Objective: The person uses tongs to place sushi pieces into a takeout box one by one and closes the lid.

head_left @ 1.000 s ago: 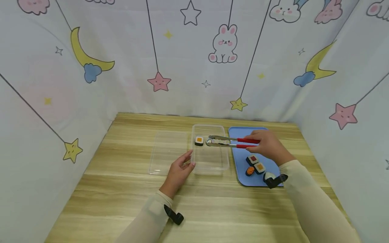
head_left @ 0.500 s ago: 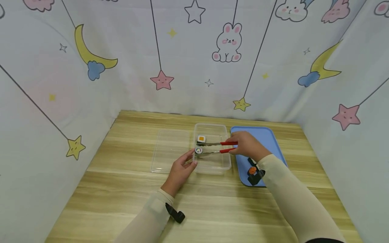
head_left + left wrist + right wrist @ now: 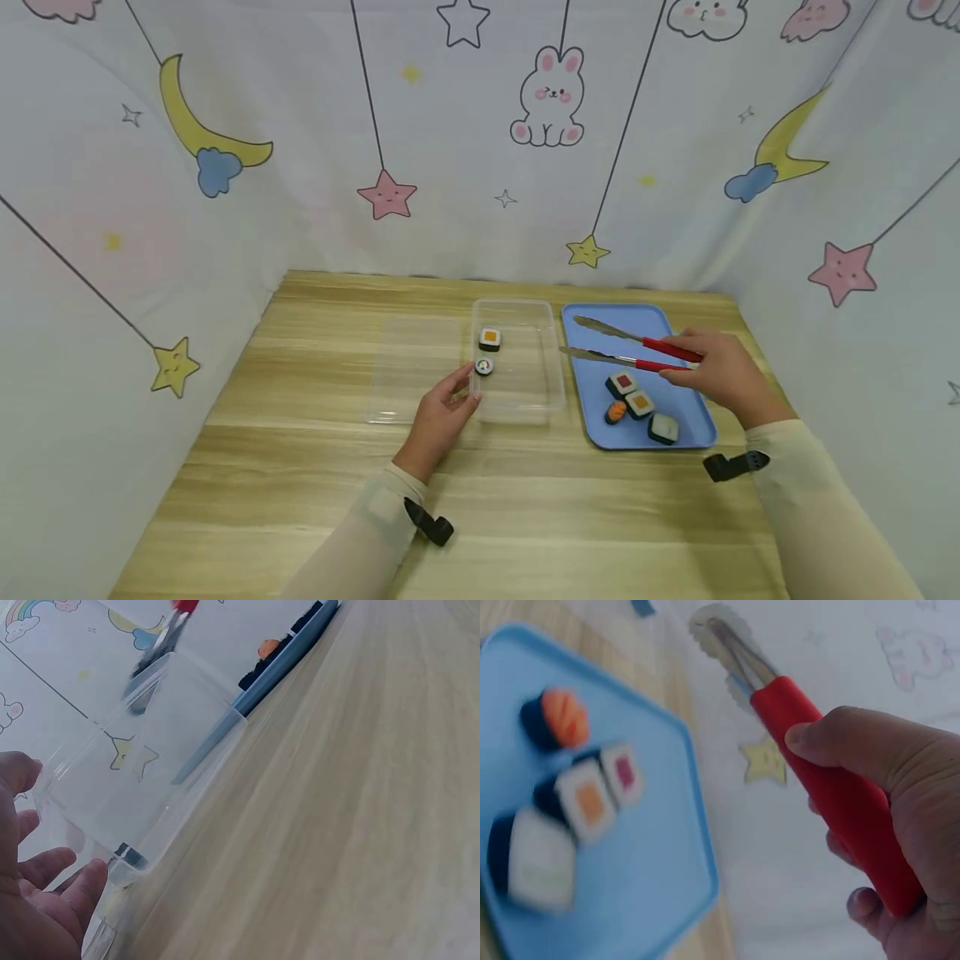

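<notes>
My left hand (image 3: 437, 423) touches the left wall of the clear plastic container (image 3: 557, 367), fingers spread; the left wrist view shows the hand (image 3: 45, 885) against the container (image 3: 187, 697). Inside, along its left side, are a square sushi piece with an orange centre (image 3: 490, 337) and a round roll (image 3: 483, 366) in front of it. My right hand (image 3: 720, 373) grips the red-handled tongs (image 3: 663, 367) over the blue tray (image 3: 592, 433), arms spread with nothing between them. The right wrist view has the hand (image 3: 900, 795) around the red handle (image 3: 840, 802).
On the tray lie a red-centred piece (image 3: 621, 384), an orange-centred piece (image 3: 640, 405), an orange-topped piece (image 3: 615, 412) and a white-topped piece (image 3: 663, 428). A clear lid (image 3: 397, 367) lies left of the container. Patterned cloth (image 3: 465, 150) hangs behind the wooden table (image 3: 510, 517).
The tongs have released the round roll inside the container, and my right hand has moved them right over the tray, their arms now apart. My left hand has stayed at the container.
</notes>
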`<state>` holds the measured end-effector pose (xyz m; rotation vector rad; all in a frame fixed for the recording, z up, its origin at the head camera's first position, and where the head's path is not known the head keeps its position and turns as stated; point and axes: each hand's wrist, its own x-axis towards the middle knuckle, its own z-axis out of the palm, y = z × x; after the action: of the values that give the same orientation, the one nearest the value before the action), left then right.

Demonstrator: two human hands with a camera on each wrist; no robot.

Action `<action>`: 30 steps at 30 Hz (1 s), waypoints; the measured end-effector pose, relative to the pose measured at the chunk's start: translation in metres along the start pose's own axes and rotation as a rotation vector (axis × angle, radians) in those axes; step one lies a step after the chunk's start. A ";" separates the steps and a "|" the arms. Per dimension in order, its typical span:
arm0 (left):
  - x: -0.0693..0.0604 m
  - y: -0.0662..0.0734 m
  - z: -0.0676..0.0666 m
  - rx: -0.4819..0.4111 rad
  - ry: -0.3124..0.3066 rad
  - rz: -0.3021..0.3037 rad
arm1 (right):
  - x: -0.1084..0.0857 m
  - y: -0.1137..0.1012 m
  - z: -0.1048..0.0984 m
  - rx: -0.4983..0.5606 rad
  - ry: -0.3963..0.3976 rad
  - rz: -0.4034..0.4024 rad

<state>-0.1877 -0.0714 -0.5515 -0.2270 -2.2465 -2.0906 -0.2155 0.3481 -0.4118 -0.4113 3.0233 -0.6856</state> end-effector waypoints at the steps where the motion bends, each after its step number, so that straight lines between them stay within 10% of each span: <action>1: 0.000 0.000 -0.001 0.009 0.001 -0.006 | -0.008 0.007 -0.004 0.001 0.004 0.021; 9: -0.003 0.014 -0.003 0.007 -0.016 -0.036 | -0.053 0.040 -0.003 -0.051 -0.014 0.113; 19: -0.010 0.037 -0.005 -0.012 -0.046 -0.019 | -0.064 0.040 0.005 -0.024 -0.021 0.118; 30: -0.001 0.011 -0.002 0.003 -0.032 -0.061 | -0.053 0.027 -0.008 -0.044 0.061 0.060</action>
<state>-0.1847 -0.0727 -0.5408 -0.1952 -2.3031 -2.1275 -0.1721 0.3888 -0.4186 -0.3042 3.0987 -0.6412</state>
